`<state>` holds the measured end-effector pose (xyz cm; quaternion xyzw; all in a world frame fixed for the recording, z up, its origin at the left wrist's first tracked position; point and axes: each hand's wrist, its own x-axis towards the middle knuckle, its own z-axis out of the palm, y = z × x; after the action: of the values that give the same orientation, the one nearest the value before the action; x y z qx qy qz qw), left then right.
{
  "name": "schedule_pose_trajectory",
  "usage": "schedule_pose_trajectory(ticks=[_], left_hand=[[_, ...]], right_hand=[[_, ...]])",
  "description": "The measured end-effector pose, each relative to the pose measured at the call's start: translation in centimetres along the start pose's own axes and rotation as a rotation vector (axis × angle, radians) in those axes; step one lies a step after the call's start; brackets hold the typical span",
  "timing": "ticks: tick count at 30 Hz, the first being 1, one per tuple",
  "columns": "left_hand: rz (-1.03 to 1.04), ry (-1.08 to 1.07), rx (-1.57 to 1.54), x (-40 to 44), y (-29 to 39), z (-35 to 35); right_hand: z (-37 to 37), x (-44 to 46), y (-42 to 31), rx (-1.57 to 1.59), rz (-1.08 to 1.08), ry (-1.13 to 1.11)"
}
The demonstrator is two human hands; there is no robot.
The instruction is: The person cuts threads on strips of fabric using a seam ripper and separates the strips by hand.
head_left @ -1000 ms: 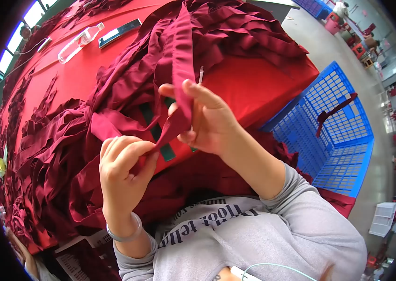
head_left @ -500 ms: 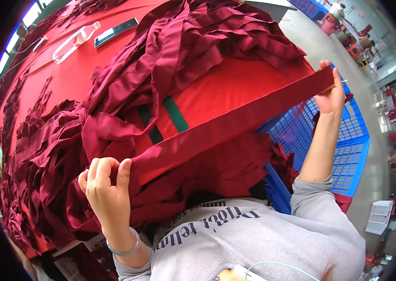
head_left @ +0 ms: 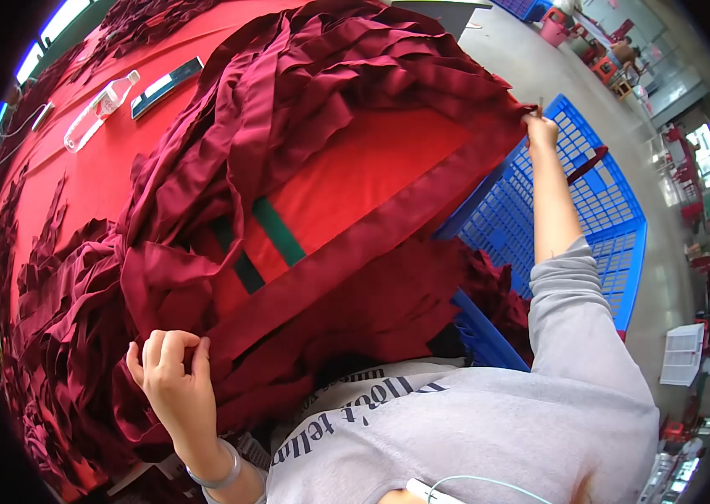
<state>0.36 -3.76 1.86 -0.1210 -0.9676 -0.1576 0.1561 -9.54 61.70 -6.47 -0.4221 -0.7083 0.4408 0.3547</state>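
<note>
A long maroon fabric strip [head_left: 363,239] stretches diagonally between my two hands above the red table cover. My left hand [head_left: 172,378] is closed in a pinch at its near left end, with a bangle on the wrist. At the far right end my right hand [head_left: 542,133] is closed on the strip, the arm reaching out. Behind the strip lies a big heap of maroon strips [head_left: 338,71]. More dark red fabric [head_left: 355,311] hangs between the strip and my grey shirt.
The red table [head_left: 111,160] carries a clear plastic bottle [head_left: 101,111] and a phone [head_left: 167,87]. A blue plastic basket [head_left: 611,218] stands on the floor at right, beside the table edge. Green tape [head_left: 278,231] marks the cover. A white crate [head_left: 682,354] lies farther right.
The right hand has moved farther away, its fingers now closed over the strip end with the arm straighter. My left hand has come slightly lower. The view has shifted a little.
</note>
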Motion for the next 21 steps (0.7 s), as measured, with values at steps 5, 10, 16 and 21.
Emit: schedule_pose_trajectory(ticks=[5,10,16,21], left_hand=[[0.046,-0.002,0.109,-0.2,0.4,0.0],[0.025,0.029,0.108,-0.6,-0.6,-0.6],[-0.011,0.020,0.195,-1.1,-0.2,0.0],[-0.027,0.029,0.160,-1.4,-0.9,-0.1]], right_hand=[[0.2,-1.9,-1.7,-0.119,-0.077,-0.026],[-0.6,-1.7,-3.0,0.308,0.213,-0.124],[-2.0,-3.0,-4.6,0.918,0.354,-0.380],[-1.5,-1.7,-4.0,0.677,0.070,-0.250]])
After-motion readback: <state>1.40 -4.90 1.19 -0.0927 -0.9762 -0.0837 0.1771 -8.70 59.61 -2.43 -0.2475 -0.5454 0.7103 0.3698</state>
